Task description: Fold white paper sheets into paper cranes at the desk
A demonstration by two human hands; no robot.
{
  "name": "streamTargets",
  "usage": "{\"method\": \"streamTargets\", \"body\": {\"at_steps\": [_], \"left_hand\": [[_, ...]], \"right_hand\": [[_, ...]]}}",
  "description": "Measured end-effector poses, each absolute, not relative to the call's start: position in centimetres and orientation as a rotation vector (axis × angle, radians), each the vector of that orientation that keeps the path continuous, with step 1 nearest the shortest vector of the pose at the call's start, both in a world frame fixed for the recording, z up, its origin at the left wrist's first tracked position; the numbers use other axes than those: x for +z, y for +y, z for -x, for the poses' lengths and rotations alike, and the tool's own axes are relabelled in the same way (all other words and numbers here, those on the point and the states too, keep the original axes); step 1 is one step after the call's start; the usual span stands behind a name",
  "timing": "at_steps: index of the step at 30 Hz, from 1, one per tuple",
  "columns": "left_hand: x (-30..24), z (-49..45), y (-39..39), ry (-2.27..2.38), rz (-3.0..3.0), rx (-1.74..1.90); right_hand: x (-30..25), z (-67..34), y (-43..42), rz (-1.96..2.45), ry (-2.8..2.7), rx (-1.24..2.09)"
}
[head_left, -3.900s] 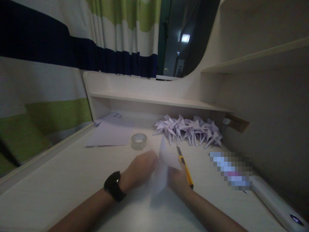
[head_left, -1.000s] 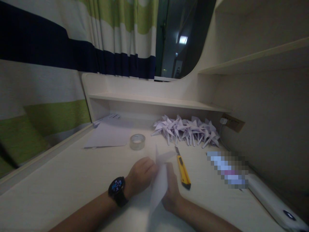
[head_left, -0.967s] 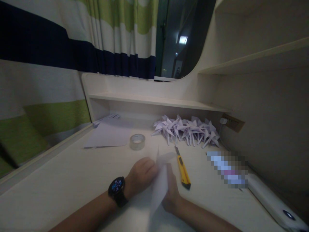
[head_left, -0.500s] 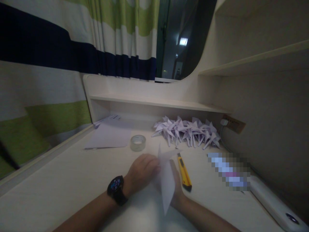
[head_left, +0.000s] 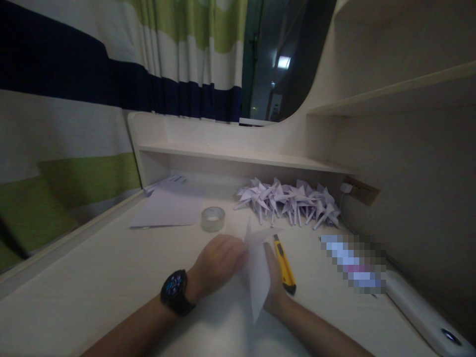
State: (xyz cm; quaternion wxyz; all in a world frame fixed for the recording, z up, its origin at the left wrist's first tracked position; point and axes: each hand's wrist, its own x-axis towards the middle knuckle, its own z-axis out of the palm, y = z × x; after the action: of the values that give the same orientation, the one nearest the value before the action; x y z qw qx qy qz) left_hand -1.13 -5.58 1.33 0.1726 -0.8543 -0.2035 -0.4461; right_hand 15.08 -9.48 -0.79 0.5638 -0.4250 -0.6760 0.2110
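Folded white paper (head_left: 259,282) stands, in the head view, just left of the yellow knife (head_left: 285,265), held up between the left hand (head_left: 219,262) and the right hand (head_left: 274,280), which come together on it. Its long axis runs steeply, roughly alongside the knife, one sharp corner low past the handle end and another up past the blade end; a blurred flap reaches right, towards that blade end. The left hand, farther from the knife, has its fingers bunched on the paper's left side. The right hand, just beside the knife, closes on the paper from the right; its fingertips are hidden, so I cannot tell how firmly they press. Beyond the knife lie paper pinwheels (head_left: 288,201); left of it and farther off, a tape roll (head_left: 213,219)
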Motion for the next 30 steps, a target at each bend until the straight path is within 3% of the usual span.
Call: {"method": "streamTargets", "body": {"at_steps": [13,30], "left_hand": [[2.3,0.7,-6.7,-0.961,2.817,-1.383],[1.8,1.1,-5.9,-0.791,2.636,-1.108]], "right_hand": [[-0.4,-15.6,-9.0,0.971,-1.734,0.264],[-1.2,-15.8,-8.2,0.905,-1.861,0.133]]}}
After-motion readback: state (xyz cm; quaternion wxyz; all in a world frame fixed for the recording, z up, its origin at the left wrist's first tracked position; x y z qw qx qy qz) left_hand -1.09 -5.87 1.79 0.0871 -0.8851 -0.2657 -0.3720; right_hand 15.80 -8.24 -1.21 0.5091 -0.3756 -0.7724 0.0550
